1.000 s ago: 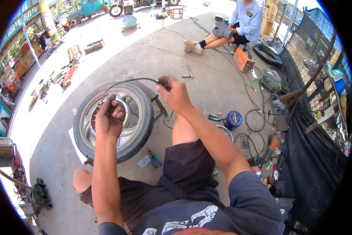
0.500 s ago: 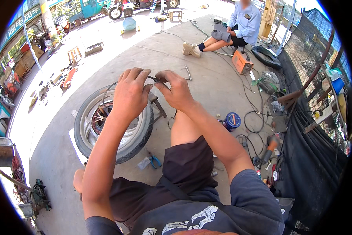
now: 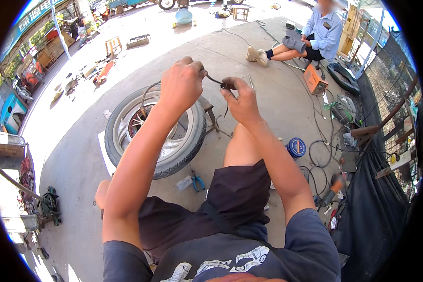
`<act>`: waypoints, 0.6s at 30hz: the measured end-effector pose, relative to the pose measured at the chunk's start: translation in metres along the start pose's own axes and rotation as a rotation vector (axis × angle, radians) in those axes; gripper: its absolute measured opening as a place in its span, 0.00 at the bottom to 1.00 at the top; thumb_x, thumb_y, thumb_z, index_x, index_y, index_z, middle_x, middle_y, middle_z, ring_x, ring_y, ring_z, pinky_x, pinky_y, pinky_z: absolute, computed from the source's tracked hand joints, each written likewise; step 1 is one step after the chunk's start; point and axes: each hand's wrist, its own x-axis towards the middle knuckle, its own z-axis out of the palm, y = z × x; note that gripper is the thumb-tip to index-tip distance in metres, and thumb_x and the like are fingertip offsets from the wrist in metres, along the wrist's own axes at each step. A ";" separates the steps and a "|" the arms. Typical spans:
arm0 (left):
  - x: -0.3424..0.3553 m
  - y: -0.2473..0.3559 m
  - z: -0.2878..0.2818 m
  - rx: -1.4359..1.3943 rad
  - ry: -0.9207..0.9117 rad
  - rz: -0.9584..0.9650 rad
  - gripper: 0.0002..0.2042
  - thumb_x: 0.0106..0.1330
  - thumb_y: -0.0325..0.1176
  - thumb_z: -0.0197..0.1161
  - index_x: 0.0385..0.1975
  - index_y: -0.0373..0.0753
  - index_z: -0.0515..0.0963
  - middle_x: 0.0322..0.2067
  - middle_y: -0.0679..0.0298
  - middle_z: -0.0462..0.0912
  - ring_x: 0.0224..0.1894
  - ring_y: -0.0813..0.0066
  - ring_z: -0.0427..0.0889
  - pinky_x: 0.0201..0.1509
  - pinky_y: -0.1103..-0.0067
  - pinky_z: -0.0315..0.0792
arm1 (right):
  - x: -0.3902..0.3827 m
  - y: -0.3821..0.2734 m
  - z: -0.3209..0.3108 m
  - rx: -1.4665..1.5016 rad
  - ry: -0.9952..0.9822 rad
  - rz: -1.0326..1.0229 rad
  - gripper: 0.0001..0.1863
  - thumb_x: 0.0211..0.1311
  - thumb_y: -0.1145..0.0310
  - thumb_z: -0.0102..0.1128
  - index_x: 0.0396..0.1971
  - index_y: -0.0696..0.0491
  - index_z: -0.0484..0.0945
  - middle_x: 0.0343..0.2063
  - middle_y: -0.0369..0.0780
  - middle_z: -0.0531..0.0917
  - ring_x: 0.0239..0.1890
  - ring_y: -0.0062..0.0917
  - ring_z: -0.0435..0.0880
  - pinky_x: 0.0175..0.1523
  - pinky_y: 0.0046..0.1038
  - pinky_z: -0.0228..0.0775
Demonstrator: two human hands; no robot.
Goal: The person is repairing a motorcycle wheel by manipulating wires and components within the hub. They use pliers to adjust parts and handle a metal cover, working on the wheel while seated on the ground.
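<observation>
A black cable (image 3: 215, 81) rises from the hub (image 3: 136, 123) of a motor wheel with a pale rim and black tyre (image 3: 189, 152). My left hand (image 3: 183, 83) is closed around the cable above the wheel. Farther along it, my right hand (image 3: 242, 98) pinches the cable at a small dark piece between thumb and fingers, and a short end hangs below. The wheel lies flat in front of me, partly hidden by my left forearm. A small stool (image 3: 207, 105) shows at its right edge.
Blue-handled pliers (image 3: 199, 184) and a clear plastic bag (image 3: 183, 183) lie near the wheel. At right are a blue tin (image 3: 296, 147), loose cables, an orange machine (image 3: 315, 81) and a grinder-like tool (image 3: 333, 190). A person (image 3: 323, 35) sits at the far right.
The view has shifted, so the surroundings sit farther right. My hands have moved a little apart, exposing more cable between them. Both keep their hold.
</observation>
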 end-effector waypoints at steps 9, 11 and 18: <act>-0.012 -0.011 -0.045 -0.295 0.278 -0.169 0.05 0.67 0.26 0.65 0.35 0.31 0.82 0.31 0.53 0.83 0.32 0.56 0.81 0.39 0.68 0.73 | -0.010 0.049 -0.015 -0.204 0.071 0.105 0.13 0.58 0.76 0.67 0.43 0.58 0.82 0.40 0.46 0.86 0.45 0.41 0.83 0.51 0.39 0.75; -0.024 -0.008 -0.051 -0.302 0.250 -0.183 0.07 0.70 0.29 0.64 0.38 0.31 0.82 0.30 0.56 0.84 0.31 0.68 0.79 0.39 0.73 0.72 | -0.011 0.061 -0.022 -0.291 0.078 0.104 0.13 0.58 0.76 0.67 0.43 0.58 0.81 0.40 0.46 0.86 0.46 0.42 0.83 0.50 0.40 0.74; -0.052 -0.004 -0.071 -0.386 0.256 -0.250 0.04 0.68 0.27 0.65 0.35 0.31 0.81 0.27 0.60 0.80 0.28 0.70 0.75 0.35 0.74 0.70 | -0.013 0.082 -0.048 -0.588 -0.032 0.173 0.12 0.61 0.71 0.67 0.44 0.56 0.81 0.40 0.47 0.86 0.47 0.44 0.83 0.50 0.43 0.75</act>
